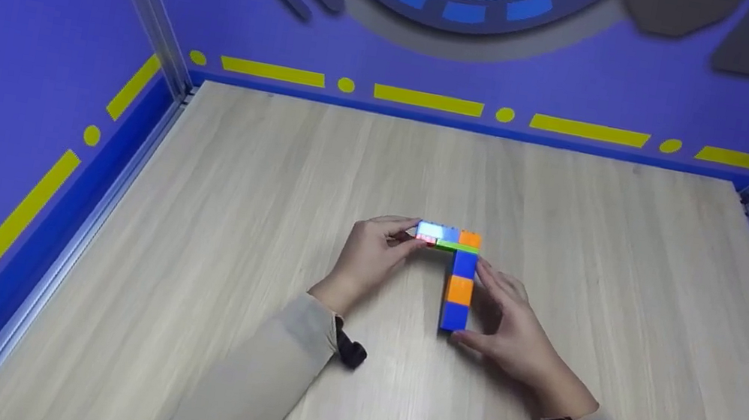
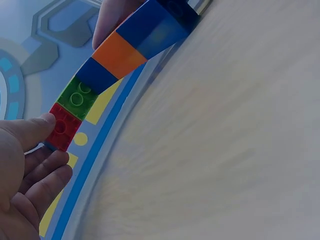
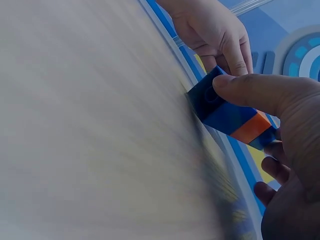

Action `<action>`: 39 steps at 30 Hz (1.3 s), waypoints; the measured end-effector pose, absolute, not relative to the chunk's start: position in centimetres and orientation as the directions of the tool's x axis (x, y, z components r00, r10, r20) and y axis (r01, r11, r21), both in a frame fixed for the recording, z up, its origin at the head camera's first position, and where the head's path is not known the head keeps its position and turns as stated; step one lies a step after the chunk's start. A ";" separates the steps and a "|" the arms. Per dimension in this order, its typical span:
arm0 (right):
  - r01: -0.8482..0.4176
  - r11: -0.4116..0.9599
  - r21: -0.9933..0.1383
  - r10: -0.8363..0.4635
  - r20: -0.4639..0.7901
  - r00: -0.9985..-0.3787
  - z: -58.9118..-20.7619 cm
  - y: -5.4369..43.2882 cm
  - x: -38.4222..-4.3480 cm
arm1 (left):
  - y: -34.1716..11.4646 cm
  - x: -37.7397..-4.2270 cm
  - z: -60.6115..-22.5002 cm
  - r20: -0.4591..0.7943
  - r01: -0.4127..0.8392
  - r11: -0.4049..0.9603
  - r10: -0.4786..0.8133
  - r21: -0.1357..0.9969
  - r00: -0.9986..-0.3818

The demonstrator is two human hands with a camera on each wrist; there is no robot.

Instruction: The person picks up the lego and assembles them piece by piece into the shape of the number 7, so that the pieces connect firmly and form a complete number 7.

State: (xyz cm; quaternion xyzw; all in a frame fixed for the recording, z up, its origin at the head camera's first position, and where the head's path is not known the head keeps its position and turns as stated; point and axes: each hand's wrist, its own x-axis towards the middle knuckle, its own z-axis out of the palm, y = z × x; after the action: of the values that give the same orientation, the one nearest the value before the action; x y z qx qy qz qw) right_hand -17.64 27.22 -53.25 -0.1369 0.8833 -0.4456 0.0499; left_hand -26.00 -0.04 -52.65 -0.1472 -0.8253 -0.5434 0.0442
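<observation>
A joined set of toy building blocks [image 1: 459, 290], bent like a 7, is held over the wooden table. Its long arm runs blue, orange, blue toward the person. On the far arm are light-blue, blue and orange blocks, with green and red along its near side. My left hand [image 1: 366, 258] pinches that arm's left end, thumb on the red block [image 2: 65, 127] beside a studded green block [image 2: 77, 97]. My right hand [image 1: 523, 334] grips the long arm, thumb on the near blue block's end [image 3: 205, 97] and fingers farther along its right side. The left fingertips' undersides are partly hidden.
The pale wooden table [image 1: 260, 168] spreads around both hands. Blue panels with yellow marks [image 1: 427, 100] wall it at the back and both sides. Black wrist devices [image 1: 351, 352] sit at the cuffs of the beige sleeves [image 1: 263, 374].
</observation>
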 end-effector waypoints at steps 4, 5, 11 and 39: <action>-0.193 0.545 -0.816 -0.286 0.036 -0.958 -53.5 27.3 -17.7 | -0.2 -26.0 -52.9 0.201 0.261 0.386 0.190 0.885 -0.961; -0.195 0.537 -0.821 -0.286 0.040 -0.957 -53.5 27.3 -17.8 | -0.2 -26.0 -53.0 0.194 0.254 0.388 0.189 0.886 -0.963; -0.212 0.501 -0.839 -0.290 0.068 -0.954 -53.7 27.5 -17.9 | -0.3 -26.1 -53.1 0.183 0.251 0.410 0.197 0.877 -0.963; -0.213 0.508 -0.835 -0.307 0.055 -0.950 -53.8 27.9 -18.2 | -0.4 -26.6 -53.8 0.146 0.245 0.580 0.211 0.777 -0.966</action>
State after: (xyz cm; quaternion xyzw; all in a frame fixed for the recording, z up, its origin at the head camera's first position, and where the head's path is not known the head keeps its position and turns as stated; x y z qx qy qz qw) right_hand -18.15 27.85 -53.83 -0.1498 0.8668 -0.4731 0.0498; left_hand -26.63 -0.40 -53.75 -0.1283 -0.8887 -0.4398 0.0189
